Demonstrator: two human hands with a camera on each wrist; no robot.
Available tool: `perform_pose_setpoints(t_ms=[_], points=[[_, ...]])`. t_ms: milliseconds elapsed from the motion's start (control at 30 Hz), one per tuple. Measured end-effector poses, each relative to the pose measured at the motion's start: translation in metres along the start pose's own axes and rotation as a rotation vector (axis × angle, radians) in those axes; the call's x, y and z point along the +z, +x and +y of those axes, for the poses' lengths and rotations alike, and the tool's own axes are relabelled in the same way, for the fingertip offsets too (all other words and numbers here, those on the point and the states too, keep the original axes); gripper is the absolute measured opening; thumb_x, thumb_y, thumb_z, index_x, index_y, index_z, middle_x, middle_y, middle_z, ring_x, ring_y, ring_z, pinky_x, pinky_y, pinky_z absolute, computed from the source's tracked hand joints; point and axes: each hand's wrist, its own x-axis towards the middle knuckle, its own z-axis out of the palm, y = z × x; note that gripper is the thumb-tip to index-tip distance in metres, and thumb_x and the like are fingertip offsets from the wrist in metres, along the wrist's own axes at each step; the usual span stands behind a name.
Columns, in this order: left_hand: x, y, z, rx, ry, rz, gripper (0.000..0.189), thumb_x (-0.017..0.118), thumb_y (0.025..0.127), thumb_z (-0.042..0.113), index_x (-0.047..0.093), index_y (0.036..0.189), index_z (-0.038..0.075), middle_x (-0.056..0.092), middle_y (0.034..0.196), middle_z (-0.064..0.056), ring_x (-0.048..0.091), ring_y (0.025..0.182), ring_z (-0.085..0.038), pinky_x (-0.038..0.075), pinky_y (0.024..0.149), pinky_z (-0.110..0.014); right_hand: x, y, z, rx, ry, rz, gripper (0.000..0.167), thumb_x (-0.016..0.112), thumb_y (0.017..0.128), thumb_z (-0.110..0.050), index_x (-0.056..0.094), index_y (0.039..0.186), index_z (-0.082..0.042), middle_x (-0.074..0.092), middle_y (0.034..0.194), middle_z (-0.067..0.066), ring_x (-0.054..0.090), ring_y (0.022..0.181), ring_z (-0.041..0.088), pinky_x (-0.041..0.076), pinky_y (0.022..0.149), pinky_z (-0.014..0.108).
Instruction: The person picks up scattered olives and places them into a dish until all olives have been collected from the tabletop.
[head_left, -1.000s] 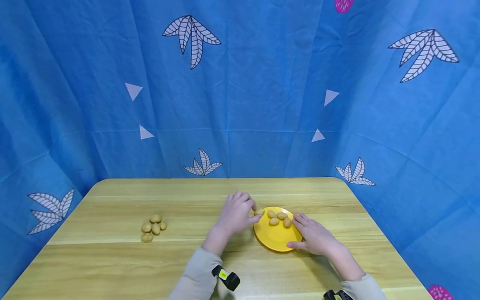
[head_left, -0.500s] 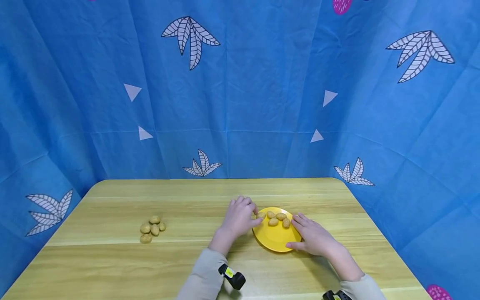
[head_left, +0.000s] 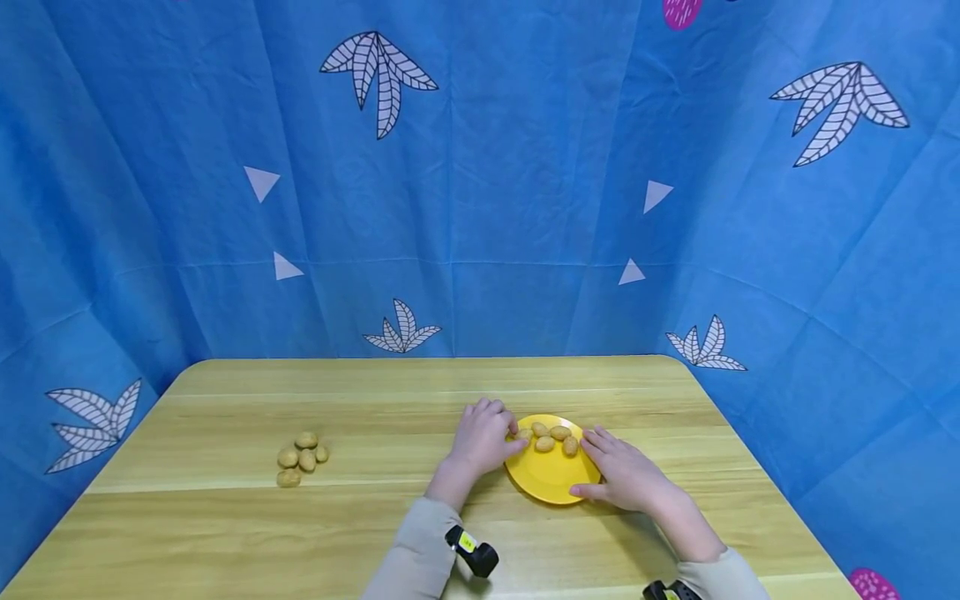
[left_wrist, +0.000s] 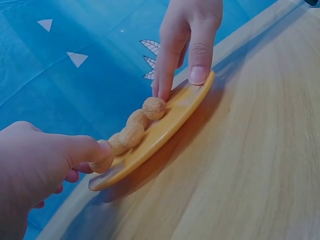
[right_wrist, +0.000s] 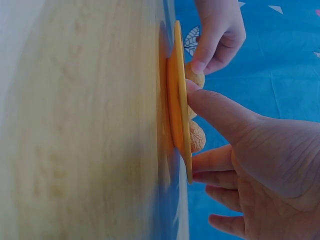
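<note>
A round yellow plate (head_left: 551, 482) lies on the table to the right of its middle, with several tan, wrinkle-shelled walnuts (head_left: 560, 432) along its far part. My left hand (head_left: 482, 437) is at the plate's left rim, thumb and fingers pinching a walnut (left_wrist: 101, 165) low over the plate. In the right wrist view this walnut (right_wrist: 195, 76) shows under the left fingertips. Against the right rim rests my right hand (head_left: 622, 475), its fingers straight and spread, the thumb (right_wrist: 220, 107) lying on the plate's edge.
Another group of several walnuts (head_left: 307, 459) sits on the wooden table (head_left: 187, 533) at the left. A blue patterned curtain (head_left: 510, 183) hangs behind the table and along both sides. Each wrist carries a black camera (head_left: 472, 552) on a strap.
My left hand has moved slightly right and toward me, bringing the pinched walnut from the plate's left rim to beside the others. The right hand stays at the plate.
</note>
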Motion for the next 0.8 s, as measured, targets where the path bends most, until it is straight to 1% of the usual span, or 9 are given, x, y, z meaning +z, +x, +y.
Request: perform_pose_setpoints(t_ms=[67,200,500,800], points=[[0.0019,0.0004,-0.0001,0.009,0.014,0.004,0.027,0.069,0.085,0.05,0.066,0.083,0.024,0.061,0.097,0.006,0.049,0.095,-0.015,0.039,0.086,-0.034,0.0006,0.0005,0.0004,0.001,-0.002,-0.001,0.082,0.068,0.085,-0.05,0.046,0.138,0.008,0.04,0.15,0.025,0.032,0.142,0.044,0.03,0.112,0.058],[0.0056,0.0019,0.0006,0.02,0.032,0.009,0.027,0.069,0.085,0.051,0.066,0.083,0.024,0.06,0.095,0.007,0.048,0.092,-0.014,0.037,0.082,-0.032,0.0019,0.0017,0.0015,-0.004,-0.006,0.002,0.082,0.068,0.085,-0.051,0.046,0.138,0.008,0.041,0.15,0.025,0.033,0.142,0.044,0.03,0.112,0.057],[0.009,0.004,0.0043,0.003,0.029,-0.002,0.027,0.069,0.085,0.05,0.065,0.083,0.023,0.058,0.093,0.007,0.047,0.091,-0.015,0.036,0.081,-0.032,0.0008,0.0014,0.0014,-0.006,-0.005,0.015,0.082,0.069,0.084,-0.05,0.048,0.137,0.009,0.041,0.149,0.026,0.034,0.141,0.045,0.031,0.111,0.058],[0.0104,0.0043,0.0058,-0.011,0.017,0.003,0.027,0.069,0.085,0.05,0.066,0.084,0.023,0.058,0.092,0.006,0.046,0.089,-0.015,0.035,0.081,-0.033,0.0012,0.0027,0.003,-0.006,-0.01,0.01,0.082,0.068,0.085,-0.05,0.046,0.138,0.009,0.041,0.149,0.026,0.033,0.141,0.044,0.031,0.112,0.057]])
